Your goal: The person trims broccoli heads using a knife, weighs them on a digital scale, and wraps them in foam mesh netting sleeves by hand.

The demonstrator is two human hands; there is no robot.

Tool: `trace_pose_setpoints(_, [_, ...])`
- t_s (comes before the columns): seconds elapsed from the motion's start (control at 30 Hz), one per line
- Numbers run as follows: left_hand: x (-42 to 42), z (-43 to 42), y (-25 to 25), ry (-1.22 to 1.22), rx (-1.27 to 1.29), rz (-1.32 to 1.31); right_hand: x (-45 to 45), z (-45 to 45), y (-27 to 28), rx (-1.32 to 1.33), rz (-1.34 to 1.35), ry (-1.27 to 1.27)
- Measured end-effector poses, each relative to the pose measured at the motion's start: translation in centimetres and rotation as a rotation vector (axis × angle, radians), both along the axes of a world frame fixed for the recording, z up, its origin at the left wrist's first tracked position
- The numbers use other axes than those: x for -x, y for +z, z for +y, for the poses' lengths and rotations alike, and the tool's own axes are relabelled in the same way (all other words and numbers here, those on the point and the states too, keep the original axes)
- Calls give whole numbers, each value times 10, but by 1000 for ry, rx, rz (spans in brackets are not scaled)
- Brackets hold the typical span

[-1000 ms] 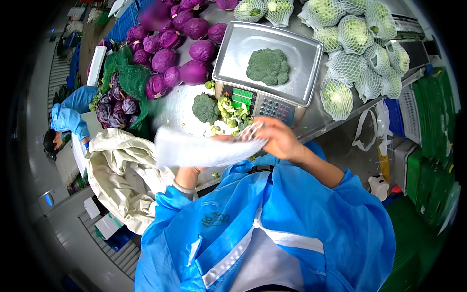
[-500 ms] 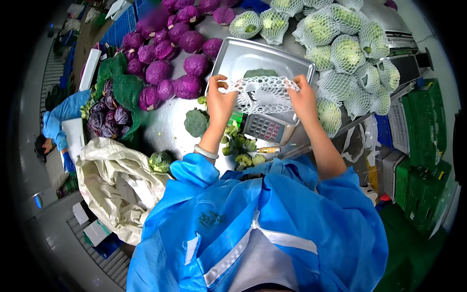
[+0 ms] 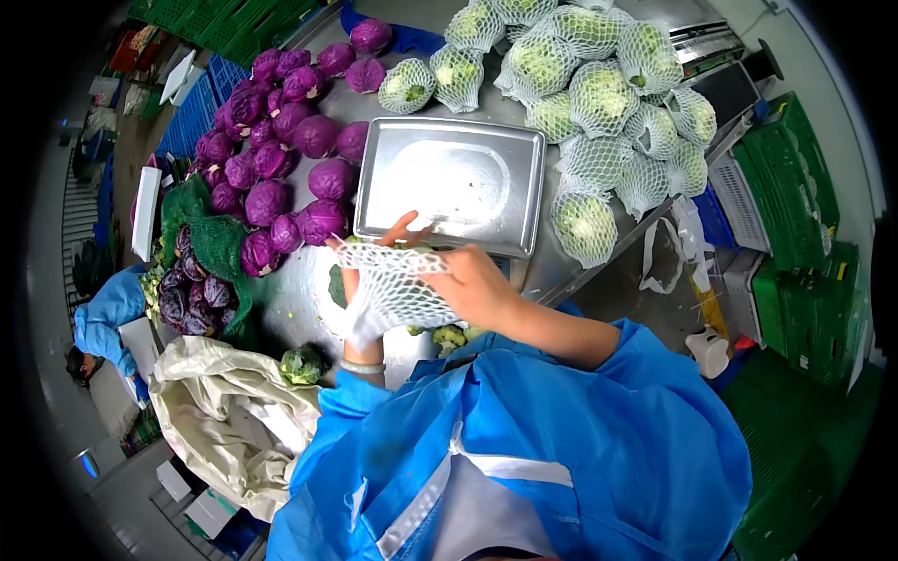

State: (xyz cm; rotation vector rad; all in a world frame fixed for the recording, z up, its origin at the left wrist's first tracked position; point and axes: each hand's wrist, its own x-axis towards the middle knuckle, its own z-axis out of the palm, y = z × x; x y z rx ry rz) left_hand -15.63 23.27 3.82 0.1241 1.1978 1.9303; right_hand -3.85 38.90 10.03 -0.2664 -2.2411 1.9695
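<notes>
My left hand (image 3: pixel 398 230) is at the near edge of the metal scale tray (image 3: pixel 440 173), its fingers curved over a mostly hidden broccoli head (image 3: pixel 412 246), of which a sliver of green shows. A white foam net sleeve (image 3: pixel 393 290) hangs around this hand and wrist. My right hand (image 3: pixel 475 288) pinches the net's right side. Nothing lies on the tray. Another broccoli (image 3: pixel 337 285) is partly hidden behind the net and my left hand. Green trimmings (image 3: pixel 449 337) lie close to my body.
Purple cabbages (image 3: pixel 267 203) cover the table's left side; netted vegetables (image 3: pixel 601 96) are piled at the right. An off-white sack (image 3: pixel 224 411) and a green net bag of dark cabbages (image 3: pixel 220 245) are at the left, near a co-worker's blue sleeve (image 3: pixel 108 313).
The broccoli has left the tray. The net, stretched between both hands above the tray, has come left and nearer my body, and now surrounds my left hand. My view has shifted.
</notes>
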Motion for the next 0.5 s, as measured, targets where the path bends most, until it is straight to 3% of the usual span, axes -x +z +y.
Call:
trace_pose_setpoints(0.07, [-18, -3, 34, 4, -92, -512, -11, 6, 7, 222, -76, 28])
trace_pose_setpoints(0.1, [-20, -17, 20, 57, -36, -510, -15, 9, 6, 313, -71, 25])
trace_pose_setpoints(0.13, [-25, -30, 9, 165, 112, -466, -25, 18, 0, 189, -159, 92])
trace_pose_setpoints(0.17, [-26, -45, -18, 134, -152, -549, -32, 23, 1, 298, -242, -11])
trace_pose_setpoints(0.2, [-32, -41, -6, 161, -96, -553, -39, 28, 1, 412, -314, -127])
trace_pose_setpoints(0.23, [-39, -33, 8, 187, -48, -556, -42, 32, 0, 775, -258, -192])
trace_pose_setpoints(0.27, [-45, -19, 39, 197, -28, -549, -41, 35, -2, 884, -243, -291])
trace_pose_setpoints(0.3, [-47, -24, 34, 184, -43, -525, -43, 35, -6, 994, -230, -397])
trace_pose_setpoints(0.4, [-45, -17, 37, 131, -90, -432, -70, 21, -50, 611, -347, -202])
trace_pose_setpoints(0.43, [-47, -10, 42, 136, -145, -358, -81, 7, -73, 783, -278, -133])
trace_pose_setpoints(0.5, [-47, 6, 48, -5, -286, -208, -99, -7, -71, 1710, -318, -25])
